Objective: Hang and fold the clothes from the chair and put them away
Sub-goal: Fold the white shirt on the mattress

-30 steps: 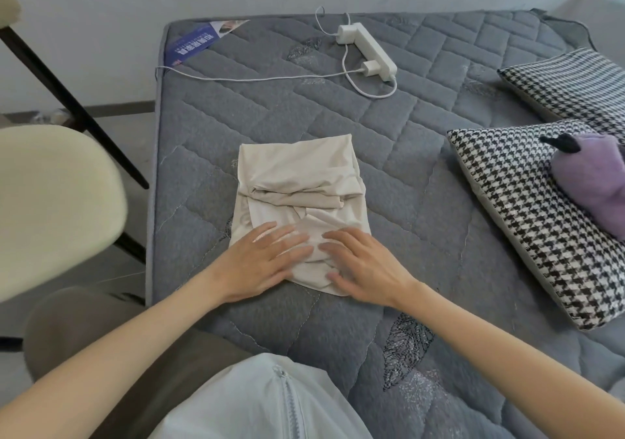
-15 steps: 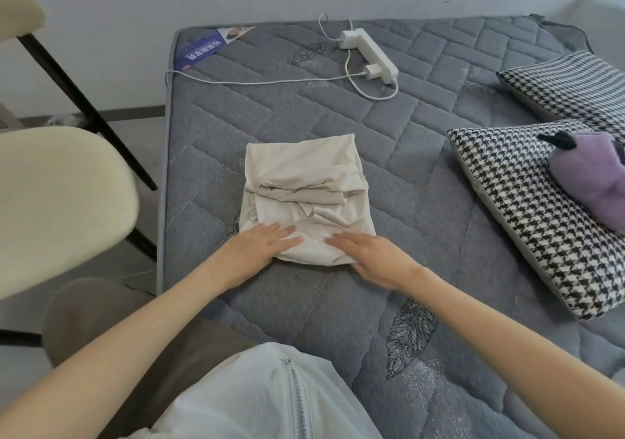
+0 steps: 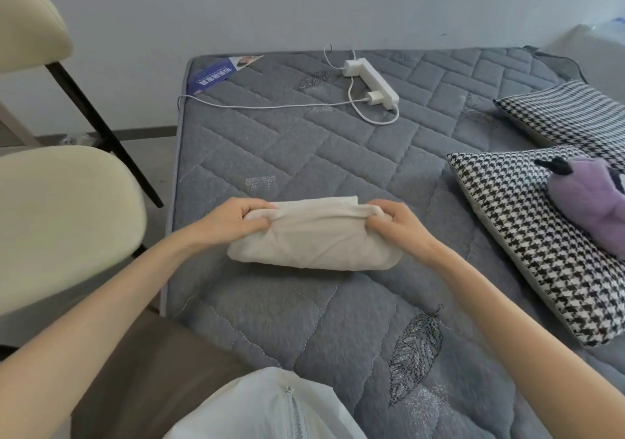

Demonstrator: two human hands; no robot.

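Garment point(image 3: 314, 235): 1, cream soft knit, folded oblong, gripped at ends by left hand point(image 3: 233, 224) and right hand point(image 3: 397, 227) | pillows: 2 houndstooth point(image 3: 527, 235) point(image 3: 575, 114) | mattress point(image 3: 304, 154): 1, grey quilted

A home bedroom: a bare quilted grey mattress point(image 3: 304, 154) with houndstooth pillows point(image 3: 527, 235), a plush toy point(image 3: 588, 198) and a cream chair point(image 3: 61, 208) beside it.

The cream garment point(image 3: 314, 240), folded into a thick, wide, softly creased bundle, lies crosswise on the bed point(image 3: 304, 154) towards its left edge, its far fold gripped at either end by the hands, left hand point(image 3: 236, 224) and right hand point(image 3: 400, 230).
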